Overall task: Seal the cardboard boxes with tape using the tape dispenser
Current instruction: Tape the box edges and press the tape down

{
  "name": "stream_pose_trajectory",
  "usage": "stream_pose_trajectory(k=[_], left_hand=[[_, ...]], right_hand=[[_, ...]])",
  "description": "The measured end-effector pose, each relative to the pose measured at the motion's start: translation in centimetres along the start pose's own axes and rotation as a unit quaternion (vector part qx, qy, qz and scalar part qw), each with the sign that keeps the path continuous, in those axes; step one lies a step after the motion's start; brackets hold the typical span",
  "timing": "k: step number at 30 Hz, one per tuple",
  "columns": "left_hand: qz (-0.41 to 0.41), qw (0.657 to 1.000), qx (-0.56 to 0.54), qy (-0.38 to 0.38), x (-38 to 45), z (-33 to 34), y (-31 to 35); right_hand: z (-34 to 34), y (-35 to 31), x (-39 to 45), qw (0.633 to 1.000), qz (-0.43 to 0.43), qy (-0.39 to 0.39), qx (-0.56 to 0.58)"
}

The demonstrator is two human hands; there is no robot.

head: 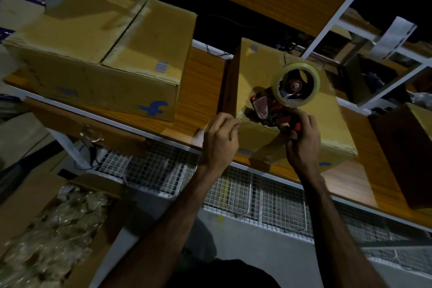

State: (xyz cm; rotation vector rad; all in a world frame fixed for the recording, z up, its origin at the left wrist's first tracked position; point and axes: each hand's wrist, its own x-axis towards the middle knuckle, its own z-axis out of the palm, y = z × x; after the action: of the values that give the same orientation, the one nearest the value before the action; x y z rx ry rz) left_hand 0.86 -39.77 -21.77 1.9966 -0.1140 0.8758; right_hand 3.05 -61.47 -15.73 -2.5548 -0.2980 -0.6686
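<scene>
Tape dispenser [284,98]: atop small cardboard box [304,110] on counter [201,91]; handle gripped in right hand [304,138]. Left hand [221,140]: fingers curled, pinching at box's near edge. Large cardboard box [98,54]: left, apart.

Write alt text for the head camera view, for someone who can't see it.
A person's right hand grips a red tape dispenser on top of a cardboard box on a wooden shelf, while the left hand pinches at the box's near edge. A larger closed box sits to the left.
</scene>
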Motion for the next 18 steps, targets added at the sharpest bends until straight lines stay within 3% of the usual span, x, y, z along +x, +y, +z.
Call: stream_pose_trajectory(k=[18], left_hand=[[-0.024, 0.997, -0.052, -0.042, 0.3, -2.0, -0.9]], right_hand=[[-0.2, 0.1, 0.0, 1.0, 0.004, 0.002, 0.016]])
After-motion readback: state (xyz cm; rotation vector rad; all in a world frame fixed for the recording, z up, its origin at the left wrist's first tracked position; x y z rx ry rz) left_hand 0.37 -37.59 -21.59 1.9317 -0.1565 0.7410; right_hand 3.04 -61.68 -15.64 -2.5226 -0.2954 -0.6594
